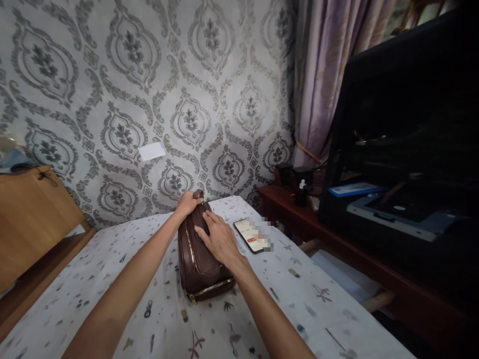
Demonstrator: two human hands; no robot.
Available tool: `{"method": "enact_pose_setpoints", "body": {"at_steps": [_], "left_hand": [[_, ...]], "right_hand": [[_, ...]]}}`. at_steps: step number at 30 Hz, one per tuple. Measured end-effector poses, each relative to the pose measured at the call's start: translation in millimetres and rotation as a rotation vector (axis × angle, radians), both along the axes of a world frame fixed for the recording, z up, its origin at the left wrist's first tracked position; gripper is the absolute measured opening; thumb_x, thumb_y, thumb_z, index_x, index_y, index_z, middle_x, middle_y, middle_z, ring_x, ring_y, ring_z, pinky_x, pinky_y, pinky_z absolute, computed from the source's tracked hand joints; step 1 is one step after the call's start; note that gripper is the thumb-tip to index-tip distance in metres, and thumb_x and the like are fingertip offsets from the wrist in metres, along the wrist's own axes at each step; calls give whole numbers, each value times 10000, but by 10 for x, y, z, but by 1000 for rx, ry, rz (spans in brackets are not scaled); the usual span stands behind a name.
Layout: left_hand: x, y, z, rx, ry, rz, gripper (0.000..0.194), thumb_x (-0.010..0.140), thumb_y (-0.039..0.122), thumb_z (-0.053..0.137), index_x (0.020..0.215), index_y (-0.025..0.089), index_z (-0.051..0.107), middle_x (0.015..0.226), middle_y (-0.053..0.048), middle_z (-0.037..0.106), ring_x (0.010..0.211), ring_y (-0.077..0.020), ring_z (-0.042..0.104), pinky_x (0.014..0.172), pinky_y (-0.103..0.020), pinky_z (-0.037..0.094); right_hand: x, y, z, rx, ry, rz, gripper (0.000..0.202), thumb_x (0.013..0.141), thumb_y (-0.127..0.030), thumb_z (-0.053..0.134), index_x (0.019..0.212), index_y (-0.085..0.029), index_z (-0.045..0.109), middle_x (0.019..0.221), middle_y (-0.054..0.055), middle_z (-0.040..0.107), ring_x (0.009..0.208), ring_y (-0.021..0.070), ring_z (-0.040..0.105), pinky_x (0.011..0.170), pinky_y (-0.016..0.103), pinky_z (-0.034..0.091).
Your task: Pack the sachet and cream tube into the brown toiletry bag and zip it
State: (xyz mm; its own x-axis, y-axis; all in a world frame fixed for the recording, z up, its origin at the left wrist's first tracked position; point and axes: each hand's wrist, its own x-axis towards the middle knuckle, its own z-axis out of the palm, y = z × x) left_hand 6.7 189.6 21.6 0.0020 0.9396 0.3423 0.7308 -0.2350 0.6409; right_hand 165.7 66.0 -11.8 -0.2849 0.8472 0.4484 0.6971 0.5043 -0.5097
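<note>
Bag: brown leather zippered bag [194, 249], lying on the white patterned cloth [164, 309]
Left hand: the person's left hand [189, 203] pinches the short brown strap [198, 193] at the bag's 12 o'clock end
Right hand: the right hand [220, 241] rests atop it, fingers loosely spread
Phone: black-edged smartphone [249, 234], screen lit, near the bag's 2 o'clock side

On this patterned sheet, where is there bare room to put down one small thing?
Bare patterned sheet lies between left forearm and wooden panel, in front of the brown bag, and right of the right forearm, nearer than the phone. Crowded: the bag, under left hand and right hand, with only a narrow gap to the phone.
</note>
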Motion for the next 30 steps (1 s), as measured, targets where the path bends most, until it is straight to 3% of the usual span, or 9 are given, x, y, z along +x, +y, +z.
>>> {"method": "enact_pose_setpoints", "body": {"at_steps": [8, 30], "left_hand": [[-19, -16, -83, 9, -127, -37, 247, 660, 340, 661, 546, 188, 504, 508, 53, 441, 524, -112, 393, 533, -247, 289], [99, -370, -17, -71, -254, -149, 269, 652, 364, 668, 547, 182, 501, 520, 46, 439, 536, -104, 381, 536, -248, 281]], "right_hand": [[11, -22, 21, -1, -42, 6, 505, 1009, -388, 452, 1435, -126, 519, 1503, 134, 518, 1375, 293, 474, 1113, 458, 425], [3, -18, 26, 2, -42, -3, 550, 1001, -383, 453, 1466, -91, 482, 1516, 156, 498, 1376, 297, 476, 1110, 444, 424]]}}
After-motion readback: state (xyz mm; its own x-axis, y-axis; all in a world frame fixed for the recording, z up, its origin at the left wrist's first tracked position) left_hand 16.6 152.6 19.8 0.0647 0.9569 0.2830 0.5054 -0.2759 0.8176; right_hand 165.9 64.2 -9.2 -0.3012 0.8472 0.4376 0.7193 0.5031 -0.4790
